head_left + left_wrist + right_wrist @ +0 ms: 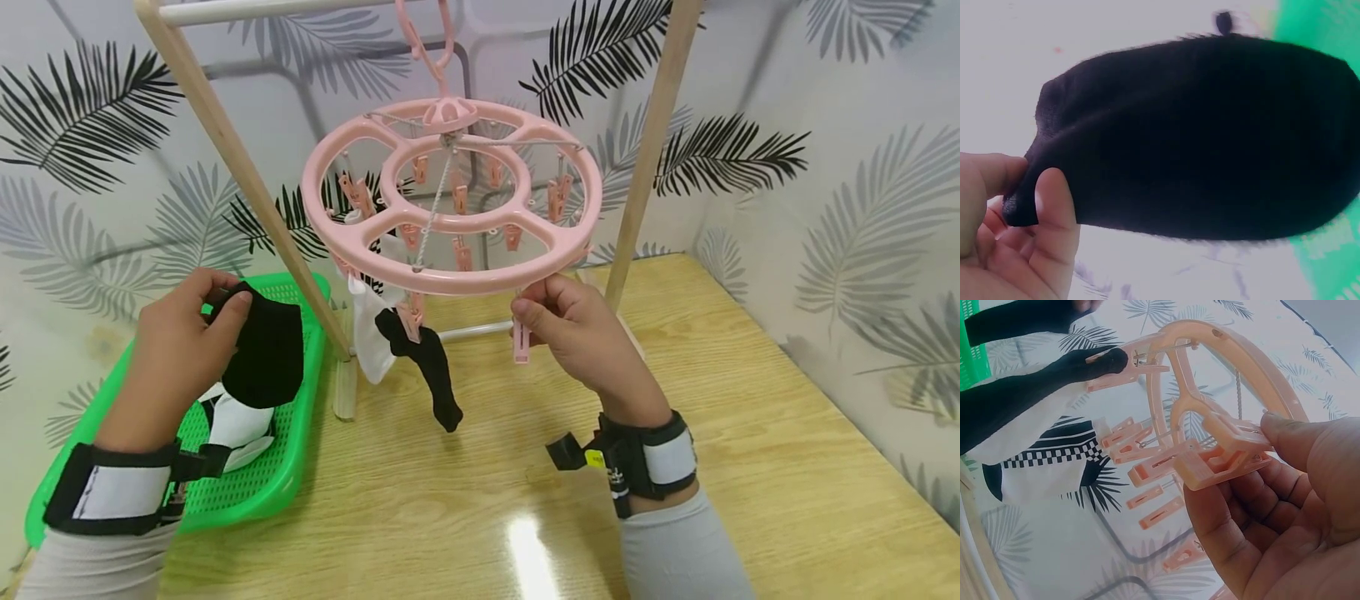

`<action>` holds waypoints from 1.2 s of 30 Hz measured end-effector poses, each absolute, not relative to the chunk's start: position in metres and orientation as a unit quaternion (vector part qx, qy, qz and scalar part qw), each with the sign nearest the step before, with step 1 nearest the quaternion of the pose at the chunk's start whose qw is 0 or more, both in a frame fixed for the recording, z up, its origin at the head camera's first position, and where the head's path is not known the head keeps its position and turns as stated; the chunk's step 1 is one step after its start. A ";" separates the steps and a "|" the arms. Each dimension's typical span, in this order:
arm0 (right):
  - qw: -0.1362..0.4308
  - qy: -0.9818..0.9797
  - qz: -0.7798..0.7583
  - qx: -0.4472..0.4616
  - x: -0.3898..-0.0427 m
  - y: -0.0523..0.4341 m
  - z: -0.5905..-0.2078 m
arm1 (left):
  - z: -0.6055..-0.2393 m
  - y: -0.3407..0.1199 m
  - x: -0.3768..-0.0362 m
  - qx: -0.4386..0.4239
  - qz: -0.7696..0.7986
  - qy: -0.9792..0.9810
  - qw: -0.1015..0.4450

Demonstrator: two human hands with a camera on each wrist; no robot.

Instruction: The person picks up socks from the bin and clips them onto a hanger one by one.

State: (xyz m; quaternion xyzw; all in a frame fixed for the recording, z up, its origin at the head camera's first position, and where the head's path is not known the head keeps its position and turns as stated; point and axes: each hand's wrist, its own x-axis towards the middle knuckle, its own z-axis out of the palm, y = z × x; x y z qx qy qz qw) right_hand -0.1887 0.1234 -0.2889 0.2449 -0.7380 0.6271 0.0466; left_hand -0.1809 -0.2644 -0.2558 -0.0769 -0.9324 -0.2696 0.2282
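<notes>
My left hand (pixel 183 337) pinches a short black sock (pixel 268 354) by its edge, and the sock hangs above the green basket. In the left wrist view, this black sock (pixel 1197 137) lies spread between thumb and fingers. My right hand (pixel 577 333) holds a pink clothespin (pixel 521 333) under the front right rim of a round pink drying hanger (pixel 360 258). Seen from the right wrist, that clothespin (pixel 1229 453) has its jaws apart, with nothing between them. Another black sock (pixel 435 371) hangs from a clip at the front, beside a white sock (pixel 371 329).
The green basket (pixel 288 475) stands at left, holding black-and-white socks (pixel 240 429). A wooden frame (pixel 652 158) with a white top bar (pixel 270 10) carries the hanger. Several other pink clips (pixel 460 196) dangle beneath the rings. The wooden table (pixel 420 517) extends below, with a leaf-patterned wall behind.
</notes>
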 end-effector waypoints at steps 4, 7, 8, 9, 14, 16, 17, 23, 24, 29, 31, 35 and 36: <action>0.045 -0.738 0.628 0.244 -0.188 0.125 -0.288 | -0.250 -0.244 -0.165 -0.085 -0.279 -0.917 0.271; 0.045 -0.739 0.628 0.242 -0.188 0.126 -0.287 | -0.250 -0.228 -0.156 -0.104 -0.281 -0.903 0.308; 0.045 -0.738 0.628 0.242 -0.188 0.126 -0.287 | -0.250 -0.223 -0.153 -0.109 -0.285 -0.898 0.316; 0.046 -0.738 0.628 0.243 -0.188 0.126 -0.287 | -0.251 -0.218 -0.150 -0.113 -0.290 -0.894 0.322; 0.046 -0.732 0.632 0.249 -0.190 0.123 -0.287 | -0.253 -0.197 -0.137 -0.122 -0.318 -0.882 0.326; 0.047 -0.731 0.633 0.251 -0.191 0.122 -0.287 | -0.254 -0.188 -0.133 -0.134 -0.330 -0.879 0.317; 0.047 -0.731 0.632 0.252 -0.191 0.122 -0.288 | -0.255 -0.183 -0.131 -0.140 -0.335 -0.878 0.311; 0.054 -0.734 0.628 0.252 -0.189 0.125 -0.288 | -0.267 -0.156 -0.125 -0.189 -0.392 -0.859 0.270; 0.056 -0.733 0.628 0.255 -0.189 0.126 -0.288 | -0.269 -0.151 -0.124 -0.196 -0.405 -0.853 0.267; 0.058 -0.729 0.628 0.265 -0.189 0.126 -0.289 | -0.279 -0.129 -0.126 -0.222 -0.447 -0.830 0.248; 0.060 -0.730 0.626 0.266 -0.189 0.126 -0.289 | -0.282 -0.122 -0.128 -0.226 -0.457 -0.828 0.234; 0.067 -0.727 0.628 0.271 -0.189 0.125 -0.289 | -0.291 -0.110 -0.136 -0.234 -0.470 -0.825 0.209; 0.069 -0.725 0.628 0.274 -0.189 0.125 -0.289 | -0.294 -0.107 -0.137 -0.238 -0.470 -0.825 0.206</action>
